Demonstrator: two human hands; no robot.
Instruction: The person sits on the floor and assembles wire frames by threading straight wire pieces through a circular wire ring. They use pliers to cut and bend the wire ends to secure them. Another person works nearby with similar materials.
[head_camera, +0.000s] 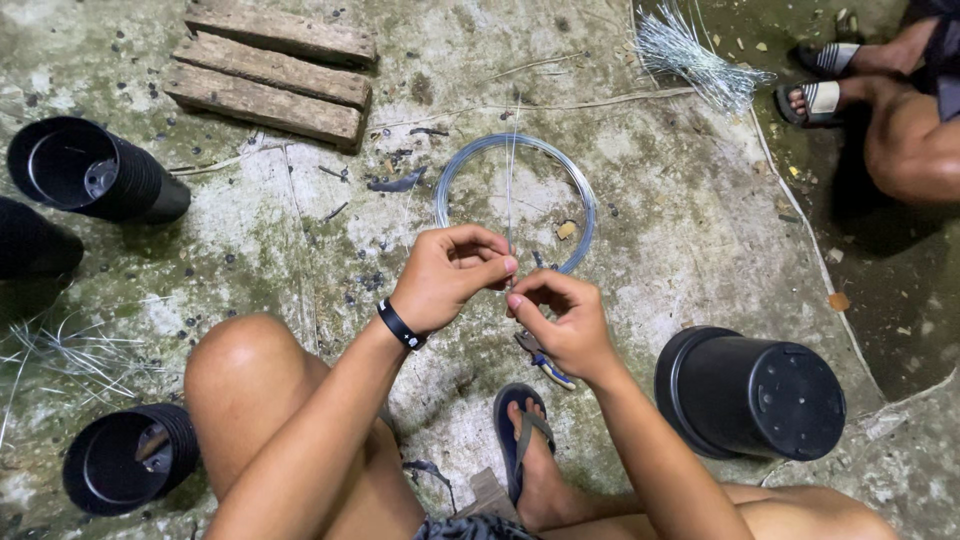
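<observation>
- Two bare hands meet over a rough concrete floor (690, 230), stained green and grey and strewn with small dark crumbs and bits of debris.
- Left hand (445, 275), with a dark band at the wrist, has its fingers closed together on a thin piece of wire (510, 190) that rises straight up from the pinch.
- Right hand (560, 320) pinches the same wire just below, its fingertips touching those of the left.
- Behind the hands a coil of wire (515, 200) lies flat on the floor, and the thin piece crosses its ring.
- Just under the right hand, a pair of pliers (540, 360) with blue on the handles lies on the floor beside a foot in a dark sandal (520, 440).
- Three worn wooden planks (270, 75) lie side by side at the top left.
- Black plastic pots lie about: a stack (95, 170) on its side at the left, another stack (130, 460) near the left knee, and one pot (750, 395) tipped over at the right.
- A bundle of cut wires (695, 55) lies at the top right, near another person's sandalled feet (815, 80).
- More loose wires (70, 350) spread over the floor at the left edge.
</observation>
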